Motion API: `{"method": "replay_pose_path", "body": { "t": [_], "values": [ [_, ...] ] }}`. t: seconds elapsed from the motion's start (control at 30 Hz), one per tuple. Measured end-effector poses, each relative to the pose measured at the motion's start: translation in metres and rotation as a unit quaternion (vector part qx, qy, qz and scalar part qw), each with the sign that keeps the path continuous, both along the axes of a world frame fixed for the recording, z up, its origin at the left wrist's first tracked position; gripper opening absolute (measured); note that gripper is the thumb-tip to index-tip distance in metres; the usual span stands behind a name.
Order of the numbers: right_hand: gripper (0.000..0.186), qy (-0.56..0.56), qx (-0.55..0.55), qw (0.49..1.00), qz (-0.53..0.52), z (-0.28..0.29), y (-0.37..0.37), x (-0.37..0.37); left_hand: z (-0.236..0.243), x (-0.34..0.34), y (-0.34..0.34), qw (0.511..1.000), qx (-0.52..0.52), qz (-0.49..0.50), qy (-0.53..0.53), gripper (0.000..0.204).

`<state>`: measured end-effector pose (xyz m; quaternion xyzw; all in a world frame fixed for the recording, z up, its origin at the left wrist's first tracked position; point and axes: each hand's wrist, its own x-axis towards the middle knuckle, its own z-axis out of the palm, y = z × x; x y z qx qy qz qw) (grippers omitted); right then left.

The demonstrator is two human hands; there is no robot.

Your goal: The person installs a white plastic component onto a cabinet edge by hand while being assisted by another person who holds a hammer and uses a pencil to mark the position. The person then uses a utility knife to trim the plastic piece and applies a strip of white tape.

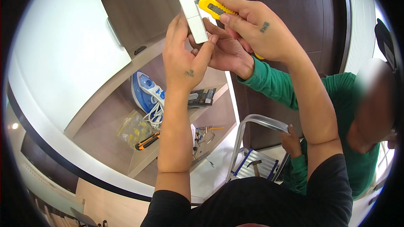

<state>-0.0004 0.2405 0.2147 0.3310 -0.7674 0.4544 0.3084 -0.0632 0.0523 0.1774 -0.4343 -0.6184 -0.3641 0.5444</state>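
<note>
The head view looks down along two bare forearms that rise from the lower edge toward the upper middle of the frame. The left hand (185,61) is closed on the lower end of a white plastic strip (190,6), thumb on its right face and fingers behind it; the strip runs up and out of the top edge. The right hand (256,27) is clamped around a yellow utility knife (214,8), whose tip touches the strip's right edge near the top of the frame. Between the two hands, a co-worker's hand (225,54) in a green sleeve (273,84) reaches in from the right and rests just behind the strip's lower end. The co-worker's other hand (292,141) grips the top rail of a metal stepladder (256,143) in the lower middle, with a hammer (254,166) lying on its step. At centre left, wooden shelves (109,138) hold a blue and white iron (145,90), a clear bag of yellow parts (134,128) and an orange and black tool (147,141).
</note>
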Motion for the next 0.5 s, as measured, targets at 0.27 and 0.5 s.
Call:
{"method": "replay_pose_path", "body": {
  "t": [0.27, 0.5],
  "values": [
    [0.073, -0.001, -0.011, 0.991, 0.135, -0.012, 0.008, -0.007, -0.006, -0.005, 0.004, 0.999, 0.034, -0.027, 0.003, 0.058],
    [0.066, -0.119, -0.038, 0.961, 0.248, -0.015, 0.017, 0.004, -0.006, -0.007, 0.0, 0.999, 0.031, -0.015, 0.006, 0.061]
  ]
}}
